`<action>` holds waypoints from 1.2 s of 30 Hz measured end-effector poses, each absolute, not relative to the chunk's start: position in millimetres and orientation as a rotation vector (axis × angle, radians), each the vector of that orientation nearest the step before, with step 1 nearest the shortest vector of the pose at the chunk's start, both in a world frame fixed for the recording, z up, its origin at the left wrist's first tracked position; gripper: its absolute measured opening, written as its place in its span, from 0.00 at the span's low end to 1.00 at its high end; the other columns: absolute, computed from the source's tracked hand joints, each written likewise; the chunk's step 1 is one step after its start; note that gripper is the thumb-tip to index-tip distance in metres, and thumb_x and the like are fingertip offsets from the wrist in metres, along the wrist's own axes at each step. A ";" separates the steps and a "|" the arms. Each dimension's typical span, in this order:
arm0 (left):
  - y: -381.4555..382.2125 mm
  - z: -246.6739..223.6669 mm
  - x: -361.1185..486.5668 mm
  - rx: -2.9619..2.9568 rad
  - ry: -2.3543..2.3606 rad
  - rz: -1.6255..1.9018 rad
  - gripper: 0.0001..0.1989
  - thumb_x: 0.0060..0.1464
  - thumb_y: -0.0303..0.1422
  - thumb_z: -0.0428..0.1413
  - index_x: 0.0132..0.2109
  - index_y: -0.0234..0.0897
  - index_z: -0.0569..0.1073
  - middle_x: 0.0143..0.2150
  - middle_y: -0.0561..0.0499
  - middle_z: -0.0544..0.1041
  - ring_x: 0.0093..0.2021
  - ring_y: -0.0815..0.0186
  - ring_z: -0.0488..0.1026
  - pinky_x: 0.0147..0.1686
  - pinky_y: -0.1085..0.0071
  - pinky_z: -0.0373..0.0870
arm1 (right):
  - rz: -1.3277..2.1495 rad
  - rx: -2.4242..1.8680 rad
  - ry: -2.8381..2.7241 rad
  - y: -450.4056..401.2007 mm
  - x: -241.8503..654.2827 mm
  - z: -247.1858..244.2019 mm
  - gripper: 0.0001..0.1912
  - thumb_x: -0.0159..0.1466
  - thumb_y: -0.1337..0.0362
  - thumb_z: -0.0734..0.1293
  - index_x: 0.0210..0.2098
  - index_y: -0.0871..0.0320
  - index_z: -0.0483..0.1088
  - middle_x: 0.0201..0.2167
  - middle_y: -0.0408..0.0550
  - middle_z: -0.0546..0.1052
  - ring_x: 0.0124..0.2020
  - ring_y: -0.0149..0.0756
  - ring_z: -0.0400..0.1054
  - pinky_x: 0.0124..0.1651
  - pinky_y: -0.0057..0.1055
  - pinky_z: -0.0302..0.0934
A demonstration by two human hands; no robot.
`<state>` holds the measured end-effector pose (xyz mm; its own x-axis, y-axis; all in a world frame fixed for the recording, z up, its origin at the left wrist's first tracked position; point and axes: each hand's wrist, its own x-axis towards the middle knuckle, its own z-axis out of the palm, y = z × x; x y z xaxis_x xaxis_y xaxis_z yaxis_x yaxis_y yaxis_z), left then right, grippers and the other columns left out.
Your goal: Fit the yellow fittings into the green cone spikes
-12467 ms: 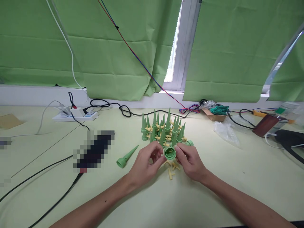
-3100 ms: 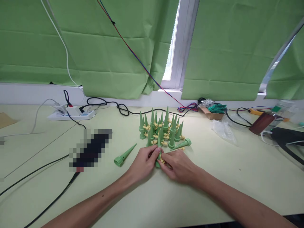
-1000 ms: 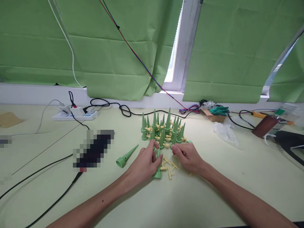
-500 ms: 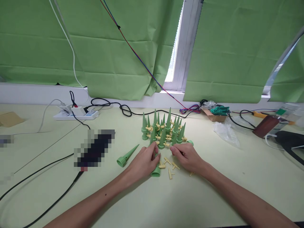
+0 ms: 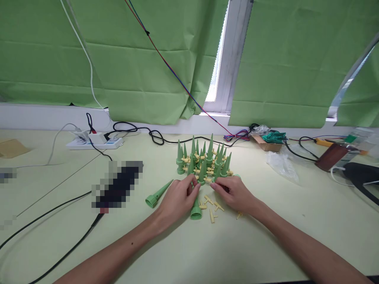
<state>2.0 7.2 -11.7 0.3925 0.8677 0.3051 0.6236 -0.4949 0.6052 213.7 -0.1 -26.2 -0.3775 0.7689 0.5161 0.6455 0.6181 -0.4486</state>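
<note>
Several green cones (image 5: 210, 152) stand upright in a cluster, with small yellow T-shaped fittings among them. At the cluster's front left, my left hand (image 5: 180, 193) has thumb and fingers pinched together; what they hold is hidden. A green cone with an open base (image 5: 196, 213) lies just under that hand. My right hand (image 5: 232, 191) is closed at the front right of the cluster, its contents too small to make out. Between the hands lie loose yellow fittings (image 5: 218, 206). Another green cone (image 5: 158, 195) lies on its side left of my left hand.
A blurred dark device (image 5: 120, 185) with a cable lies left on the table (image 5: 177, 252). Behind are a power strip (image 5: 94, 143) and black cables. At right are a small box (image 5: 268, 145), clear plastic (image 5: 282, 165) and a dark red bottle (image 5: 333, 157).
My left hand's fingertips have shifted slightly right, near the right hand's. The lying cone under it has moved slightly right and shows more of its body.
</note>
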 end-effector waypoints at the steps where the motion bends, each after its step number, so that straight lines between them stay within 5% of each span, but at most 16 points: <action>1: 6.1 -10.7 2.9 2.268 1.267 0.864 0.11 0.62 0.38 0.49 0.33 0.39 0.68 0.17 0.59 0.62 0.19 0.69 0.57 0.23 0.72 0.50 | 0.227 -1.110 -2.133 0.0 214.8 -24.8 0.23 0.71 0.59 0.58 0.19 0.57 0.55 0.16 0.36 0.54 0.18 0.27 0.46 0.24 0.27 0.45; 10: -14.4 -9.3 1.3 2.745 0.683 0.814 0.14 0.65 0.33 0.46 0.31 0.38 0.70 0.18 0.56 0.65 0.19 0.70 0.61 0.22 0.71 0.55 | 0.580 -1.253 -2.446 -2.4 243.6 7.1 0.16 0.65 0.63 0.66 0.21 0.57 0.63 0.16 0.36 0.60 0.19 0.26 0.52 0.21 0.25 0.47; 17: -38.4 -12.6 11.2 3.059 0.278 0.615 0.18 0.65 0.34 0.47 0.26 0.39 0.68 0.18 0.51 0.69 0.19 0.67 0.67 0.18 0.65 0.53 | 1.076 -1.303 -2.572 -3.2 271.8 19.3 0.07 0.54 0.66 0.75 0.32 0.57 0.74 0.19 0.36 0.68 0.19 0.28 0.62 0.19 0.23 0.51; 36: -43.8 -35.7 20.6 2.980 0.238 0.869 0.16 0.58 0.31 0.52 0.22 0.37 0.64 0.16 0.55 0.65 0.16 0.72 0.63 0.17 0.68 0.47 | 1.113 -1.482 -2.651 1.8 267.0 19.8 0.04 0.58 0.65 0.69 0.30 0.60 0.74 0.20 0.37 0.62 0.21 0.26 0.54 0.22 0.24 0.47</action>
